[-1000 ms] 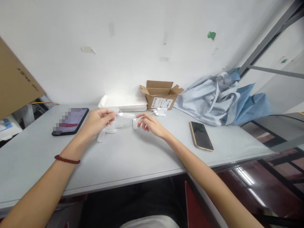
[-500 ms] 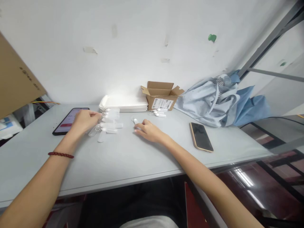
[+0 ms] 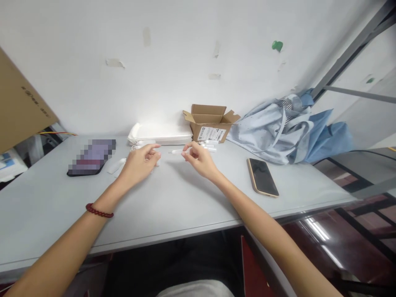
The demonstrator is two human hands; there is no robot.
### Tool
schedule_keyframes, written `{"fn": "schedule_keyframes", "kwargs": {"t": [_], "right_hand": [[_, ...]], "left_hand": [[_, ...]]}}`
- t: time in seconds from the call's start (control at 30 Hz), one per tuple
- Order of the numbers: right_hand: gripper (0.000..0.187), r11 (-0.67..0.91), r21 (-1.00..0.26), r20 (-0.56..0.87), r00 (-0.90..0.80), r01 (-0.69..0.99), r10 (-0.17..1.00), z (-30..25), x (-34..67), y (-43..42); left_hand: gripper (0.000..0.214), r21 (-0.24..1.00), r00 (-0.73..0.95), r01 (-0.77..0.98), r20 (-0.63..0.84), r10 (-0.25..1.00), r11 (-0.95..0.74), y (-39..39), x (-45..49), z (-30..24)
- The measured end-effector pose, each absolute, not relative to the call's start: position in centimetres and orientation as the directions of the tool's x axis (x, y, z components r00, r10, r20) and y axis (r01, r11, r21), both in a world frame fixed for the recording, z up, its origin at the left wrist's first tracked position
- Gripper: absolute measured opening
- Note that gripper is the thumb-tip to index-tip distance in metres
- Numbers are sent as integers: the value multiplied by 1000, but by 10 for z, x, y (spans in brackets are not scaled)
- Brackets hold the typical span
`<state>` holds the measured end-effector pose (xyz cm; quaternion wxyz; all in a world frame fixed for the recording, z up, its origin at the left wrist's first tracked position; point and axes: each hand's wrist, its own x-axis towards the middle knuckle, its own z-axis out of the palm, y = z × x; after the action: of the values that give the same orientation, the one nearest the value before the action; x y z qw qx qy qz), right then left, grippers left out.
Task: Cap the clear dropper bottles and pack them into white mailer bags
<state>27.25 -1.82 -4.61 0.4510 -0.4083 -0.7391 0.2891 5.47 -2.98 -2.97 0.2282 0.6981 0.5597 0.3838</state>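
Observation:
My right hand (image 3: 199,160) pinches a small white tube (image 3: 177,152) between thumb and fingers, just above the table. The tube's thin tip points left, and my fingers cover its other end. Facing it from the left is my left hand (image 3: 144,161), its index finger and thumb apart and the other fingers curled; I see nothing held in it. Behind and under that hand lie several similar white tubes, mostly hidden, with one clear-ended piece (image 3: 115,166) showing by the wrist. More white tubes (image 3: 211,149) rest beyond my right hand, in front of the cardboard box.
An open cardboard box (image 3: 210,128) stands against the wall, beside a stack of white packets (image 3: 161,134). A phone (image 3: 262,177) lies on the right, and a blurred-out phone (image 3: 93,159) on the left. A light blue cloth bag (image 3: 272,132) slumps at the back right.
My right hand has lifted the white tube off the table and shifted slightly away from me. My left hand has moved right from the pile, and its fingers have come apart.

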Motion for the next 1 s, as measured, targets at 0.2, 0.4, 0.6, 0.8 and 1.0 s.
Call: {"fn": "schedule_keyframes", "kwargs": {"t": [0.2,0.4,0.6,0.8,1.0], "right_hand": [[15,370,-929,362,-164,16,918,-31,275,-24],[10,321,-942,332,-138,-97,933,-27,278,-23],[7,325,-934,346,-149,-148,926,-26,278,-25],[9,328,-936,346,-165,-128,924,-28,278,-24],[12,324,-935,347,-184,-145,919,-28,277,-25]], "left_hand": [[39,884,217,437,74,973,-165,-31,53,-26],[26,922,284,364,24,959,-131,-34,56,-23],[23,985,248,169,-23,968,-20,-38,60,-21],[18,996,249,-22,-83,965,91,-41,66,-19],[17,990,274,-67,-101,956,124,-41,66,-20]]}}
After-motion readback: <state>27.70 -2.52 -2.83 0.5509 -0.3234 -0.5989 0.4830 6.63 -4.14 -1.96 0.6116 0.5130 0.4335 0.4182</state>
